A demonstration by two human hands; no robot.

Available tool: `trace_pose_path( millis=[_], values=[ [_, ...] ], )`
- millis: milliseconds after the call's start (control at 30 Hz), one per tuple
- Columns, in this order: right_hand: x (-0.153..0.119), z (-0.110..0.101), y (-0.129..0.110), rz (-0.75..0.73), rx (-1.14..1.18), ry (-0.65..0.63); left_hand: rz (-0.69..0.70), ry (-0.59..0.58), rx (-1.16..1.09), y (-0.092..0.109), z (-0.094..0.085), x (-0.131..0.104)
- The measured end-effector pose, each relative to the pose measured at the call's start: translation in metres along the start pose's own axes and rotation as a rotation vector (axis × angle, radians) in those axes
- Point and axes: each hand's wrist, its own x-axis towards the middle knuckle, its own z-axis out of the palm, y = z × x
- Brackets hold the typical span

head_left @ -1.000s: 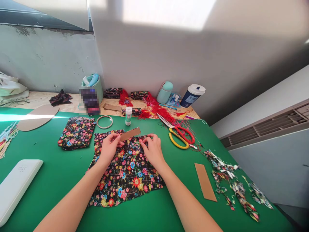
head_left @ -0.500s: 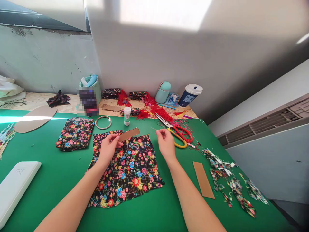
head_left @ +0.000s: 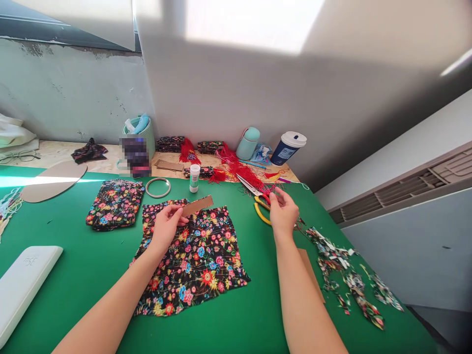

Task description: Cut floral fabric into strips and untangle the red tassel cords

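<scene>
Pinched between the fingers of my left hand is a narrow brown cardboard strip, held over the upper part of a black floral cloth. The cloth lies spread on the green table mat. My right hand is over the red and yellow handled scissors, hiding part of the handles. Its thumb and fingers are curled close together; whatever is between them, if anything, is too small to tell.
A glue stick and a metal ring stand and lie beyond the cloth. Folded floral cloth and a white power bank are left. Fabric scraps and another cardboard piece lie right.
My right hand has moved right, from beside the cloth to over the scissor handles. A thin light sliver near its fingertips no longer shows. My left hand has stayed put with the strip.
</scene>
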Motion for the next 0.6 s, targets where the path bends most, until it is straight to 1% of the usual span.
trace_pose_path(
  millis=[100, 167, 200, 233, 267, 300, 367, 400, 433, 467, 500, 600],
  values=[
    [-0.004, 0.001, -0.002, -0.101, -0.204, 0.001, 0.001, -0.003, -0.003, -0.001, -0.001, 0.0],
    [-0.012, 0.004, -0.007, -0.155, -0.22, -0.017, 0.009, -0.012, -0.019, 0.0, -0.001, 0.0],
    [-0.017, 0.006, -0.011, -0.167, -0.178, -0.074, 0.022, -0.025, -0.029, 0.0, -0.001, 0.0],
    [-0.023, 0.008, -0.016, -0.172, -0.105, -0.173, 0.045, -0.044, -0.033, 0.001, 0.0, 0.0],
    [-0.029, 0.01, -0.021, -0.163, -0.014, -0.311, 0.079, -0.065, -0.024, 0.001, 0.0, -0.001],
    [-0.036, 0.013, -0.026, -0.142, 0.08, -0.476, 0.127, -0.087, 0.0, 0.002, 0.0, -0.001],
    [-0.049, 0.016, -0.036, -0.098, 0.198, -0.762, 0.257, -0.125, 0.085, 0.002, 0.001, -0.003],
    [-0.054, 0.018, -0.04, -0.09, 0.214, -0.879, 0.324, -0.14, 0.133, 0.001, 0.002, -0.004],
    [-0.058, 0.019, -0.043, -0.099, 0.205, -0.963, 0.383, -0.155, 0.174, 0.0, 0.002, -0.005],
    [-0.061, 0.019, -0.045, -0.121, 0.182, -1.018, 0.428, -0.173, 0.207, -0.001, 0.002, -0.006],
    [-0.063, 0.02, -0.046, -0.152, 0.152, -1.041, 0.457, -0.195, 0.232, -0.002, 0.002, -0.006],
    [-0.062, 0.019, -0.046, -0.22, 0.081, -1.021, 0.49, -0.258, 0.274, -0.005, 0.002, -0.007]
  ],
)
